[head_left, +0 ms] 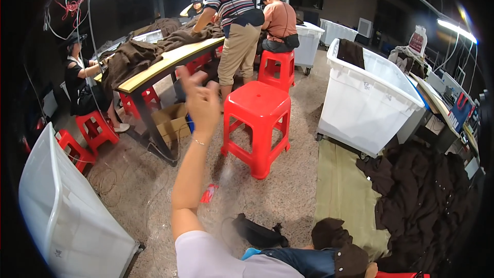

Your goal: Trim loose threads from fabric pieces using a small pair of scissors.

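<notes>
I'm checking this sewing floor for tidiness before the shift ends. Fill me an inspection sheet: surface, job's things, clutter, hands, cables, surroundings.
Surface: speckled concrete floor, olive cloth mat laid on it.
Job's things: pile of dark brown garments on the mat; nearest the raised hand, a red plastic stool.
Clutter: red wrapper, black pouch, cardboard box under the long wooden table.
Hands: left hand raised, blurred, holding nothing; right hand not seen.
Cables: thin loops of wire on the floor.
Surroundings: white plastic bins, seated and standing co-workers.
</notes>
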